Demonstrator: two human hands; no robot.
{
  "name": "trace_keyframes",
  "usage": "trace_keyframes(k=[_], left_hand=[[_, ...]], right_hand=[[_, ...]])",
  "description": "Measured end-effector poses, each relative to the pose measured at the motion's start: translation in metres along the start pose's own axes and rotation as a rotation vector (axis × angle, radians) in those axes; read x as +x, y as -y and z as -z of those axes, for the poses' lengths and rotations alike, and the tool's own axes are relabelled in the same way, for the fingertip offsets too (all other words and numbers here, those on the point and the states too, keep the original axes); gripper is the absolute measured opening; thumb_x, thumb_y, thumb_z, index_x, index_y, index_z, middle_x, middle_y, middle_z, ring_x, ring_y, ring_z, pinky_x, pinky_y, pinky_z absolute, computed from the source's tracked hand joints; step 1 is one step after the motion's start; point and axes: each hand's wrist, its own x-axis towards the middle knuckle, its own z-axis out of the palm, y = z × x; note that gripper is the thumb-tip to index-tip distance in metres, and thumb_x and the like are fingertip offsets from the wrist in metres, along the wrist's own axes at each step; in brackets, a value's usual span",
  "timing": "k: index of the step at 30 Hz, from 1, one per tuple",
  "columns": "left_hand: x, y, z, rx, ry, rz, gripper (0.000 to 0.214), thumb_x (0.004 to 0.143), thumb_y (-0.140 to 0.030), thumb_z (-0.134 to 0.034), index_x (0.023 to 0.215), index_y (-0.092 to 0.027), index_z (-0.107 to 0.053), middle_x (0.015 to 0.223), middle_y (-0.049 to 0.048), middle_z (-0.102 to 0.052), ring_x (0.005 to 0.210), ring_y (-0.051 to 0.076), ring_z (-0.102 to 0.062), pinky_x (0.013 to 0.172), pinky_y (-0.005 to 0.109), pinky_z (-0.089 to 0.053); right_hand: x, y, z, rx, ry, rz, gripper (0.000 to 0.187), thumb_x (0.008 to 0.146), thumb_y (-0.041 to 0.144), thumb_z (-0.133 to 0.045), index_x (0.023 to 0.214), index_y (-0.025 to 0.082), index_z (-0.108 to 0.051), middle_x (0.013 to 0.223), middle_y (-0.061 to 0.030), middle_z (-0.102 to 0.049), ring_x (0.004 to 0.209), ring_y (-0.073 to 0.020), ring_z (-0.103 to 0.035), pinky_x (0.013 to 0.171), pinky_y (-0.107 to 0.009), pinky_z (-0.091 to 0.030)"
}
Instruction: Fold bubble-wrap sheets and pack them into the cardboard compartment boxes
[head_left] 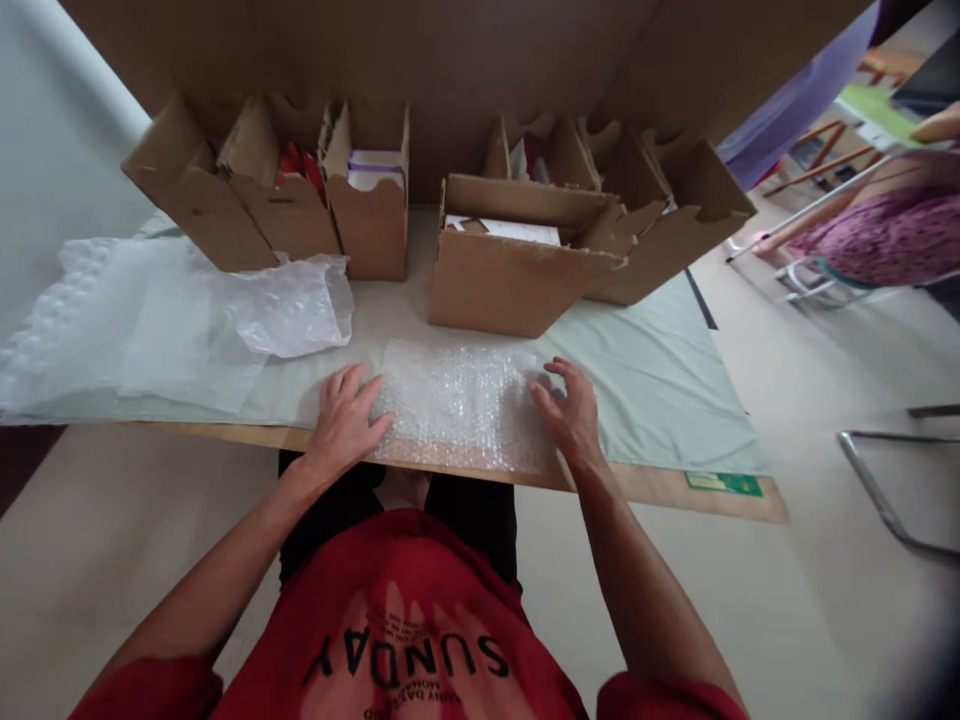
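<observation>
A sheet of bubble wrap (459, 402) lies flat at the table's near edge, right in front of me. My left hand (344, 419) rests on its left edge with the fingers stretched out flat. On the sheet's right edge lies my right hand (571, 408), fingers spread and slightly curled, pressing down. Neither hand grips anything. An open cardboard box (510, 275) with a white-and-brown item inside stands just behind the sheet.
Several open cardboard boxes (285, 195) line the back of the table (652, 375), some with red or white contents. Clear plastic bags and more wrap (180, 315) lie at the left. Another person (885, 235) in patterned clothing sits at the far right beside a metal frame.
</observation>
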Motion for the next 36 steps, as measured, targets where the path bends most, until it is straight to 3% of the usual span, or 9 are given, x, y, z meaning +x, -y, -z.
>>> trace_keyframes(k=[4, 7, 11, 17, 21, 25, 29, 33, 36], left_hand=[[-0.020, 0.007, 0.014, -0.112, 0.125, -0.276, 0.040, 0.088, -0.034, -0.064, 0.126, -0.020, -0.068, 0.144, 0.0149, -0.061, 0.141, 0.035, -0.047, 0.118, 0.056, -0.037], [-0.027, 0.011, 0.017, -0.127, 0.257, -0.370, 0.037, 0.087, -0.034, -0.067, 0.122, -0.023, -0.070, 0.139, 0.0134, -0.065, 0.136, 0.035, -0.054, 0.116, 0.057, -0.038], [-0.023, 0.015, 0.017, -0.144, 0.293, -0.390, 0.033, 0.087, -0.034, -0.068, 0.117, -0.022, -0.072, 0.139, 0.0146, -0.066, 0.134, 0.035, -0.056, 0.112, 0.055, -0.044], [-0.015, 0.017, 0.019, -0.151, 0.284, -0.407, 0.030, 0.084, -0.033, -0.068, 0.113, -0.023, -0.072, 0.133, 0.0131, -0.068, 0.127, 0.034, -0.061, 0.106, 0.050, -0.047], [-0.016, 0.013, 0.020, -0.125, 0.272, -0.412, 0.039, 0.083, -0.036, -0.069, 0.119, -0.022, -0.068, 0.133, 0.0146, -0.068, 0.125, 0.034, -0.061, 0.105, 0.050, -0.048], [-0.017, 0.007, 0.018, -0.165, 0.224, -0.358, 0.036, 0.084, -0.035, -0.066, 0.118, -0.022, -0.068, 0.127, 0.0131, -0.071, 0.120, 0.033, -0.063, 0.105, 0.050, -0.048], [-0.010, 0.006, 0.016, -0.325, 0.137, -0.163, 0.023, 0.091, -0.030, -0.051, 0.094, -0.023, -0.073, 0.107, 0.0089, -0.077, 0.104, 0.026, -0.070, 0.097, 0.044, -0.052], [0.001, 0.008, 0.015, -0.533, 0.156, 0.102, 0.022, 0.085, -0.037, -0.056, 0.085, -0.022, -0.073, 0.089, 0.0048, -0.078, 0.084, 0.022, -0.071, 0.079, 0.033, -0.056], [0.010, 0.009, 0.013, -0.638, 0.162, 0.181, 0.023, 0.081, -0.042, -0.060, 0.080, -0.022, -0.071, 0.079, 0.0028, -0.076, 0.075, 0.019, -0.069, 0.072, 0.030, -0.055]], right_hand=[[-0.037, 0.011, 0.036, 0.000, 0.329, 0.222, 0.031, 0.090, 0.039, -0.064, 0.118, 0.025, -0.067, 0.135, -0.0130, -0.066, 0.126, -0.0317, -0.061, 0.105, -0.053, -0.047], [-0.066, 0.021, 0.050, -0.088, 0.534, 0.320, 0.036, 0.088, 0.038, -0.071, 0.122, 0.026, -0.069, 0.143, -0.0124, -0.062, 0.132, -0.0347, -0.057, 0.105, -0.055, -0.046], [-0.083, 0.021, 0.048, -0.139, 0.511, 0.350, 0.031, 0.090, 0.032, -0.069, 0.121, 0.026, -0.071, 0.145, -0.0118, -0.061, 0.133, -0.0348, -0.056, 0.104, -0.057, -0.047], [-0.081, 0.017, 0.038, -0.128, 0.434, 0.427, 0.023, 0.098, 0.027, -0.059, 0.113, 0.023, -0.074, 0.134, -0.0111, -0.069, 0.122, -0.0302, -0.063, 0.099, -0.048, -0.051], [-0.075, 0.022, 0.035, -0.125, 0.373, 0.386, 0.031, 0.103, 0.026, -0.046, 0.101, 0.023, -0.076, 0.121, -0.0092, -0.075, 0.110, -0.0273, -0.068, 0.094, -0.045, -0.051], [-0.056, 0.031, 0.038, -0.039, 0.384, 0.209, 0.027, 0.100, 0.034, -0.049, 0.098, 0.024, -0.075, 0.102, -0.0071, -0.078, 0.095, -0.0265, -0.070, 0.091, -0.043, -0.051], [-0.041, 0.037, 0.048, 0.100, 0.411, 0.052, 0.029, 0.096, 0.042, -0.051, 0.096, 0.024, -0.073, 0.096, -0.0068, -0.078, 0.091, -0.0258, -0.070, 0.086, -0.040, -0.052], [-0.041, 0.032, 0.053, 0.287, 0.484, 0.011, 0.050, 0.083, 0.054, -0.069, 0.124, 0.024, -0.067, 0.106, -0.0072, -0.077, 0.099, -0.0264, -0.070, 0.087, -0.040, -0.055], [-0.047, 0.027, 0.049, 0.318, 0.488, -0.009, 0.063, 0.076, 0.053, -0.076, 0.131, 0.025, -0.063, 0.116, -0.0093, -0.075, 0.104, -0.0273, -0.071, 0.091, -0.043, -0.056]])
